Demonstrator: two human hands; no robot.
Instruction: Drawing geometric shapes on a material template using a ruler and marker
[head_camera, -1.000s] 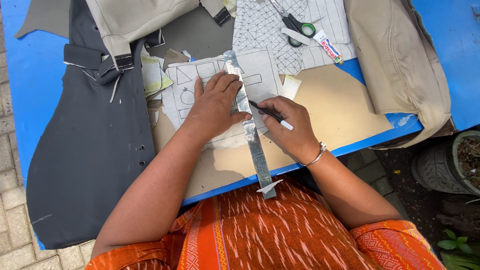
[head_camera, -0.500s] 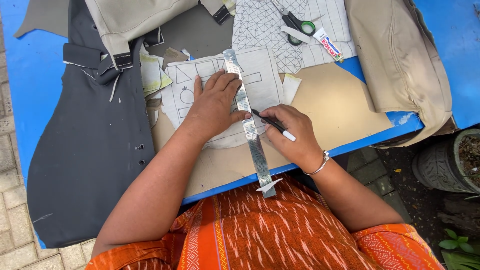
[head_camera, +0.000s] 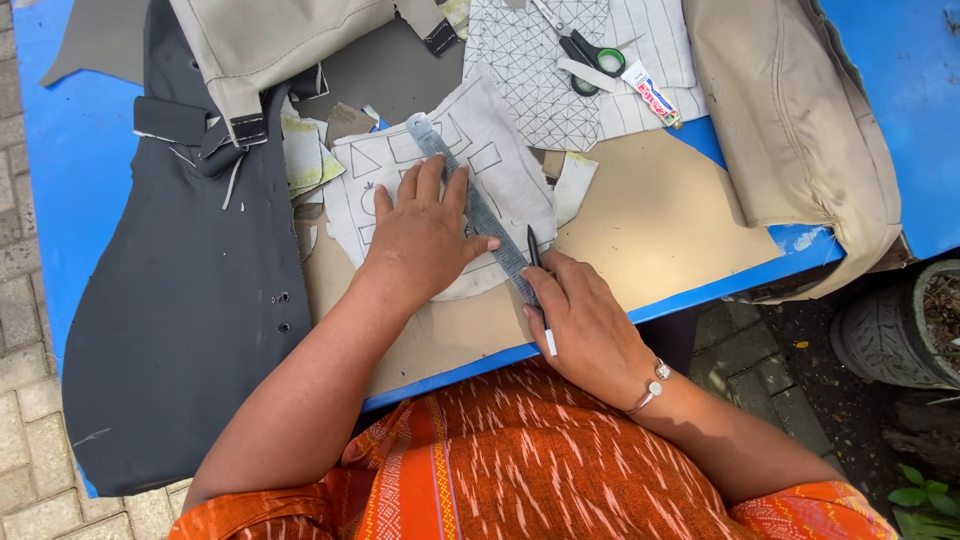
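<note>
Your left hand (head_camera: 425, 235) lies with fingers spread flat on the metal ruler (head_camera: 478, 215) and the soft white fabric piece (head_camera: 450, 170) beneath it. Just right of the ruler's near end, your right hand (head_camera: 585, 325) pinches a slim pen (head_camera: 538, 290) against its stiff, probably slippery edge; press mid-length so it cannot slide.

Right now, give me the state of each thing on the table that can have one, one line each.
Left hand: flat, pressing the metal ruler onto the white pattern piece.
Right hand: grip shut on pen, tip at the ruler's edge.
Scissors: closed, lying flat.
Glue tube: lying flat.
</note>
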